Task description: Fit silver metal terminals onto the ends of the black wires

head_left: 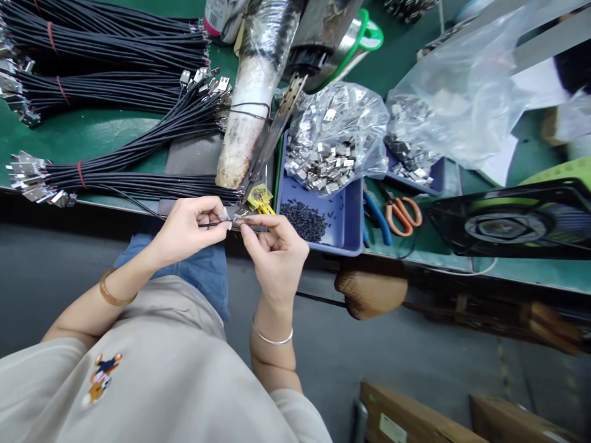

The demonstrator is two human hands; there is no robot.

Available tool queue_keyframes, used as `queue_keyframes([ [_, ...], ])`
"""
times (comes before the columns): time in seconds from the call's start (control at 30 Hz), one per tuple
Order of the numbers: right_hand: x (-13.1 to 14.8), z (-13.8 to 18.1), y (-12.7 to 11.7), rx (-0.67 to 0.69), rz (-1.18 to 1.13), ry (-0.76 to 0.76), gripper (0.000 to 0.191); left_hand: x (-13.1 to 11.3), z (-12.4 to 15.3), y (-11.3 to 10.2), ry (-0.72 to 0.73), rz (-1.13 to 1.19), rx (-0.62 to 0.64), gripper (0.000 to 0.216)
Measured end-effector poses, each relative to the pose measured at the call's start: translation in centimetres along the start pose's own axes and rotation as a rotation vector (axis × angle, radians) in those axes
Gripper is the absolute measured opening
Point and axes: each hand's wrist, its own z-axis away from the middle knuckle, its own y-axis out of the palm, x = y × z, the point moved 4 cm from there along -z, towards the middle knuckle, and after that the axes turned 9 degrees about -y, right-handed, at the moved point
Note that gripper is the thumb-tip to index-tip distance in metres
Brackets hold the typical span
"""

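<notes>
At the near edge of a green work table (106, 132), the left hand (191, 231) is pinching a thin black wire (210, 225) between thumb and fingertips. Just beside it, the right hand (277, 252) is gripping a small silver metal terminal (240, 215) at the wire's end. A blue plastic tray (344, 215) is sitting close behind the hands, and bundles of black cables (138, 178) are lying to the left.

I see a beige shirt (175, 369) with a cartoon print (102, 376), blue jeans (205, 271), an amber bangle (111, 294) at the left hand (189, 231), and a silver bangle (272, 337) at the right hand (277, 253).
</notes>
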Motion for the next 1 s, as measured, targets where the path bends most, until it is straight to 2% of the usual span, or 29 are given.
queue_keyframes([
  [0.53, 0.3, 0.1, -0.3, 0.030, 0.045, -0.029, 0.007, -0.1, 0.1, 0.0, 0.000, -0.007, 0.026, 0.011],
  [0.67, 0.5, 0.2, -0.1, 0.062, 0.098, -0.082, 0.006, -0.1, 0.1, 0.1, 0.026, -0.020, 0.052, 0.009],
  [0.77, 0.3, 0.2, -0.1, 0.034, 0.116, -0.079, 0.009, -0.1, 0.1, 0.0, 0.053, -0.054, 0.075, 0.009],
  [0.87, -0.4, 0.1, -0.3, -0.036, 0.051, -0.019, 0.017, -0.4, 0.1, -0.3, 0.077, -0.054, 0.088, 0.013],
  [1.0, -0.5, 0.0, -0.4, -0.008, -0.048, 0.017, 0.014, -0.8, 0.3, -0.7, 0.096, -0.049, 0.127, 0.015],
])
